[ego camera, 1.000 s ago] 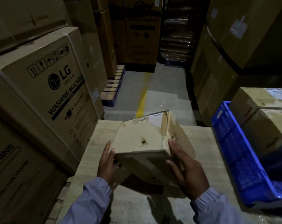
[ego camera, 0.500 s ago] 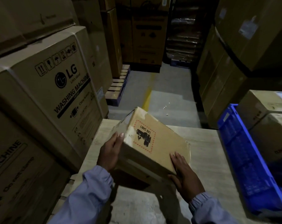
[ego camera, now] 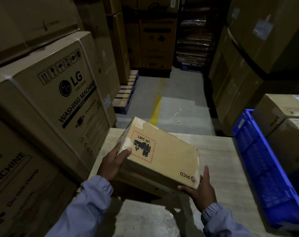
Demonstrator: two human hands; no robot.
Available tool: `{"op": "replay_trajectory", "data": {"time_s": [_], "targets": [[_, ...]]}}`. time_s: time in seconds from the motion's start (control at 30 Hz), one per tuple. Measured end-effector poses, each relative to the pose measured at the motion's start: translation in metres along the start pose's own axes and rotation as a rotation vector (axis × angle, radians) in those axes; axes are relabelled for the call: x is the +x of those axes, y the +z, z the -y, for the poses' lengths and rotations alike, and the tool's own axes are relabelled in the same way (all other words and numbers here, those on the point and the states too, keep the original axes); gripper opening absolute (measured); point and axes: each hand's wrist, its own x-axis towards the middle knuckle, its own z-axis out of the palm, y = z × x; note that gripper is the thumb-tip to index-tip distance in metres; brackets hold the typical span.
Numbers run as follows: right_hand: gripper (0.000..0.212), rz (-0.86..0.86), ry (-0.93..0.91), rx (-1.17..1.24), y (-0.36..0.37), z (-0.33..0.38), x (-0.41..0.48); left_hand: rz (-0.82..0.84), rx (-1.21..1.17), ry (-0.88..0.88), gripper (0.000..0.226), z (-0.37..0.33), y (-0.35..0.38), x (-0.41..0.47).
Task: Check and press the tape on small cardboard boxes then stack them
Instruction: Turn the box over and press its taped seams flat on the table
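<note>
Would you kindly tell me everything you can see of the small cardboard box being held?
The small cardboard box is flat, brown, with torn white patches at its far corner. Its top face bears a red-hatched UN 3481 label and a PICO logo. It tilts over the table; the left hand grips its left edge, the right hand its near-right corner.

One small box (ego camera: 164, 154) is held over one wooden table (ego camera: 219, 156) by two hands: left hand (ego camera: 111, 165), right hand (ego camera: 199, 190). One blue crate (ego camera: 258, 168) stands at the table's right edge. Beyond the crate are two more boxes: upper box (ego camera: 279, 110), lower box (ego camera: 292, 142). Off the left edge are two cartons printed "machine": LG carton (ego camera: 56, 93), lower carton (ego camera: 17, 177). One pallet (ego camera: 126, 93); one yellow floor line (ego camera: 156, 106).
</note>
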Motion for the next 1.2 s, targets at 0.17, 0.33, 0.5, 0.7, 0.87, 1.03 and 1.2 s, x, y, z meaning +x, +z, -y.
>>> {"op": "replay_trajectory", "data": {"time_s": [0.17,0.33,0.5,0.7,0.87,1.03,1.2], "targets": [[0.115,-0.01,0.022,0.023,0.002,0.003,0.003,-0.011,-0.023,-0.025,0.065,0.01,-0.007,0.003],[0.081,-0.06,-0.075,0.081,-0.003,0.004,-0.001,-0.048,-0.031,-0.074,0.053,0.014,-0.006,0.001],[0.088,-0.131,-0.114,0.086,-0.019,0.007,-0.002,-0.063,-0.031,-0.147,0.024,0.036,0.01,-0.004],[0.093,-0.154,-0.135,0.051,-0.04,0.017,-0.009,-0.038,0.019,-0.166,0.017,0.062,0.027,0.0],[0.093,-0.175,-0.263,-0.009,-0.053,0.043,-0.021,-0.013,0.036,-0.121,0.024,0.055,0.03,0.002],[0.093,-0.278,-0.461,-0.152,-0.057,0.072,-0.033,0.095,0.171,-0.117,0.033,0.053,0.043,-0.003],[0.082,-0.329,-0.686,-0.29,-0.043,0.087,-0.034,0.202,0.226,-0.034,0.054,0.027,0.077,-0.016]]}}
